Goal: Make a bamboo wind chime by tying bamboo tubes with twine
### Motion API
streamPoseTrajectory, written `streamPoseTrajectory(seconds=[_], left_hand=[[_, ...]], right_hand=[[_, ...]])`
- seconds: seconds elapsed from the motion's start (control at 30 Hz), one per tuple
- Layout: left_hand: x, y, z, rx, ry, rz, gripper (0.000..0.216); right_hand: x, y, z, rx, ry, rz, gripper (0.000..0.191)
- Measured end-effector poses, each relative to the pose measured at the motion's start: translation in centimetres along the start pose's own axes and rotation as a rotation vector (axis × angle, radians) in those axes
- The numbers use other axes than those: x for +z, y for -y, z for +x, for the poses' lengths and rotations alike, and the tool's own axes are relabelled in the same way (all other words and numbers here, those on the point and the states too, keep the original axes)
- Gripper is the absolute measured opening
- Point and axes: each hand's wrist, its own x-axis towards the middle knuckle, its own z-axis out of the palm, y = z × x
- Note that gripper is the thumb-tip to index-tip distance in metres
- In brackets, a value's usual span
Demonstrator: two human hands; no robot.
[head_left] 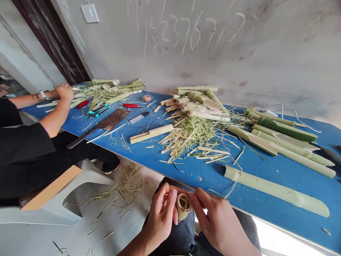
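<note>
A short bamboo tube [183,215] stands over my lap with its open mouth up, and thin strips or cords cross inside it. My left hand [162,209] is closed around the tube's left side, thumb near the rim. On the other side, my right hand [217,217] is closed in a pinch at the rim. A thin brown twine [234,185] runs from my right hand across the table and over a long split bamboo piece [279,190]. What exactly lies between the right fingertips is mostly hidden.
The blue table [149,156] bears a pile of bamboo shavings [197,133], split bamboo lengths [287,128], a cleaver [113,121], a small knife [139,117], a red-handled tool [131,105] and a twine ball [147,98]. A co-worker's arm [55,113] reaches over the left end.
</note>
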Motion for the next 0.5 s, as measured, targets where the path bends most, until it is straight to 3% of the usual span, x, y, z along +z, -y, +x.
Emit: streamPoseTrajectory(seconds=[0.17, 0.33, 0.4, 0.5], left_hand=[[0.2, 1.3, -0.1, -0.017, -0.06, -0.102, 0.06], [-0.1, 1.0, 0.3, -0.047, 0.001, -0.112, 0.059], [-0.2, 0.4, 0.2, -0.033, -0.007, -0.053, 0.057], [-0.1, -0.2, -0.2, -0.022, -0.014, -0.012, 0.059]], right_hand=[[0.3, 0.0, 0.0, -0.028, -0.035, -0.039, 0.038], [0.6, 0.1, -0.4, 0.008, -0.055, -0.066, 0.038], [-0.3, 0.4, -0.4, 0.038, -0.024, -0.059, 0.034], [-3.7, 1.8, 0.3, 0.028, -0.076, -0.057, 0.024]])
